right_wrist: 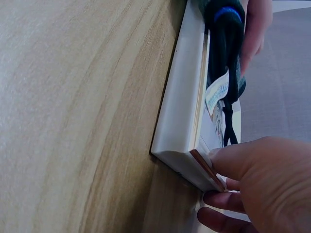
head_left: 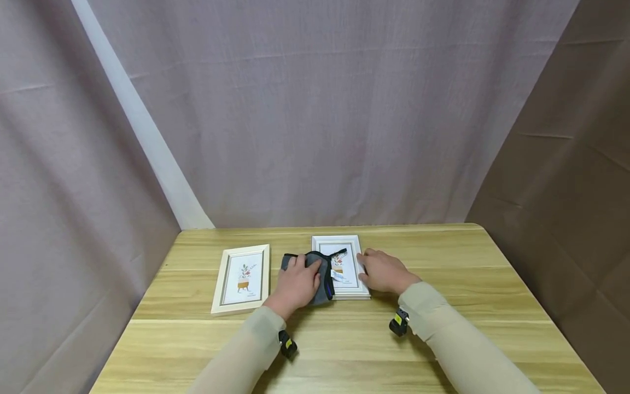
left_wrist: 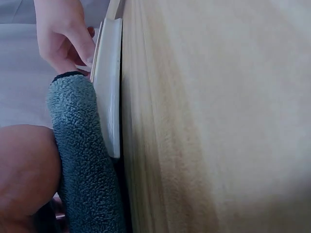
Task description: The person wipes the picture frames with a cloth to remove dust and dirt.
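Observation:
A folded grey microfiber cloth with black edging lies partly over the left side of a white picture frame. My left hand grips the cloth from above, and the thumb presses against its thick fold in the left wrist view. On the frame's right edge, my right hand has its thumb on the top face and fingers at the side, pinching the border. A small white label and a black loop stick out from the cloth over the flower print.
A cream picture frame with a similar flower print lies flat to the left. Both frames are on a wood-grain table. Grey curtains hang behind the table's far edge, and a brown curtain at the right.

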The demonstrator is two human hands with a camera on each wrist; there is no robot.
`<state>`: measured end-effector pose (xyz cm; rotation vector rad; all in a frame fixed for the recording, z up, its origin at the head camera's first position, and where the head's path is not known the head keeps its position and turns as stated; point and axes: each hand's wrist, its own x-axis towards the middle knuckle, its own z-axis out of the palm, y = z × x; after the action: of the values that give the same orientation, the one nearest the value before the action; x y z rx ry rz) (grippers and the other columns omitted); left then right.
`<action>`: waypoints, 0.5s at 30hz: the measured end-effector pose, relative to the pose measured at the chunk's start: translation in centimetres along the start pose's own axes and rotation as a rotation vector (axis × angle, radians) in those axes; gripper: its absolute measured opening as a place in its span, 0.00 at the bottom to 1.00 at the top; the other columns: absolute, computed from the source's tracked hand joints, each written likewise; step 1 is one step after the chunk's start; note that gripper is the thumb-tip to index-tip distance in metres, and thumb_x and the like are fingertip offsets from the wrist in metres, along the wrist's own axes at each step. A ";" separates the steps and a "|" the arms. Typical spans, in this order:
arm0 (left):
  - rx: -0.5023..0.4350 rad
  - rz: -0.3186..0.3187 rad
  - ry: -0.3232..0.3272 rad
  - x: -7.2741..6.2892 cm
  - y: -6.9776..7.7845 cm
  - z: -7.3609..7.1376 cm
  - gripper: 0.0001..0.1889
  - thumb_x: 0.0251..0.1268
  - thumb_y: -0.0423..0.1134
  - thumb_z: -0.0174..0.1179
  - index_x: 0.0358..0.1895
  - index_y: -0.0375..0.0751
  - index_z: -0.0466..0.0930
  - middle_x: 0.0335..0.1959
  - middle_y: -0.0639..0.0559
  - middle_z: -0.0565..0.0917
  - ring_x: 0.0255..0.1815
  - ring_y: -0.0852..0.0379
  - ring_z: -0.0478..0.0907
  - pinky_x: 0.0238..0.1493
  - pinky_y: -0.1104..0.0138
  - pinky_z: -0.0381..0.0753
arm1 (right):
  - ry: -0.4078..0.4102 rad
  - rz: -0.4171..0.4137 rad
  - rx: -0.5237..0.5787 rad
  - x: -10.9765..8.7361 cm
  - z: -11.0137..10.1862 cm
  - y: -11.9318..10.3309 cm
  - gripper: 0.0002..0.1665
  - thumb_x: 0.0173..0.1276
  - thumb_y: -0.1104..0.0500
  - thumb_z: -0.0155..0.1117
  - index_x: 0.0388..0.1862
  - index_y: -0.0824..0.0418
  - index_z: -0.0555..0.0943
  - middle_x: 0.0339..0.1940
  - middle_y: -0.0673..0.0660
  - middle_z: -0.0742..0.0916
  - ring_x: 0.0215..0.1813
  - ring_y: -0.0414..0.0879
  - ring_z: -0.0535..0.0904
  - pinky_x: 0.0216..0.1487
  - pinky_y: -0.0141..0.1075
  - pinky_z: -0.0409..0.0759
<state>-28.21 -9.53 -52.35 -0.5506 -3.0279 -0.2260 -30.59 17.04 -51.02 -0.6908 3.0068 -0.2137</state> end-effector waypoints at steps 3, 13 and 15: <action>-0.004 -0.013 -0.006 0.5 -0.1 0.0 0.25 0.90 0.52 0.52 0.82 0.57 0.75 0.75 0.38 0.74 0.70 0.39 0.71 0.59 0.34 0.81 | 0.001 -0.002 -0.005 0.0 0.1 0.0 0.37 0.78 0.51 0.69 0.78 0.70 0.77 0.61 0.65 0.85 0.55 0.60 0.85 0.52 0.56 0.86; -0.034 -0.038 0.028 2.0 -0.3 1.0 0.27 0.88 0.53 0.54 0.82 0.55 0.75 0.78 0.35 0.71 0.74 0.36 0.69 0.60 0.32 0.78 | -0.018 0.011 0.016 0.0 -0.3 -0.1 0.37 0.78 0.52 0.70 0.78 0.70 0.77 0.61 0.64 0.85 0.53 0.57 0.84 0.52 0.55 0.86; -0.045 -0.037 0.033 2.2 -0.5 1.2 0.27 0.88 0.53 0.54 0.83 0.54 0.75 0.78 0.34 0.70 0.76 0.35 0.68 0.61 0.31 0.77 | -0.017 0.017 0.041 0.1 -0.2 -0.2 0.36 0.78 0.53 0.70 0.78 0.70 0.77 0.62 0.66 0.86 0.57 0.59 0.86 0.56 0.57 0.86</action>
<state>-30.47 -9.05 -53.47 -0.4893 -3.0096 -0.3030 -30.62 16.84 -50.80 -0.6596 2.9819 -0.2664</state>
